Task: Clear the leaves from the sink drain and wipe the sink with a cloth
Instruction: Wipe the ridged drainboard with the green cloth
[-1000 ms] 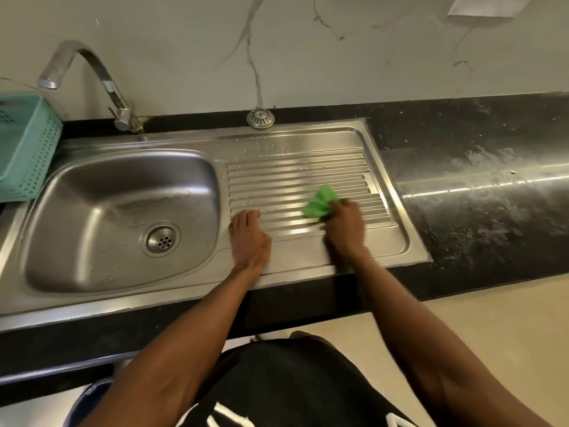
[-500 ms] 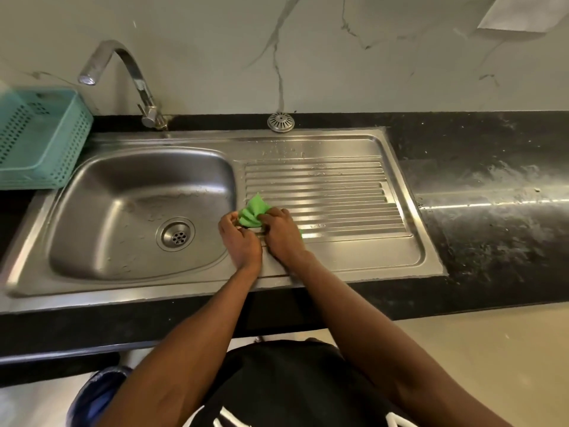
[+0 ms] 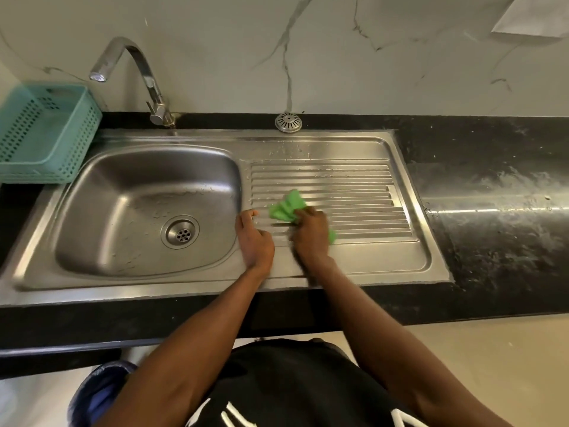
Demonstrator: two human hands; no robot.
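— Sink [image 3: 363,272]: steel, set in black counter [image 3: 492,211]; basin left, ribbed drainboard right. Hands?
— Right hand [image 3: 311,237]: fingers clenched on green cloth [image 3: 286,208], pressed to the drainboard ribs, blurred. Left hand [image 3: 255,240]: flat beside the basin edge, fingers released, holding nothing.
— Smaller items?
— Teal basket [image 3: 46,134], far left; faucet [image 3: 144,78]; drain [image 3: 181,232], bare, at basin bottom.

Glossy steel sink [image 3: 354,266], green cloth [image 3: 288,208]

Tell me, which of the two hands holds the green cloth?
The right hand grips the green cloth on the ribbed drainboard; the left hand rests empty.
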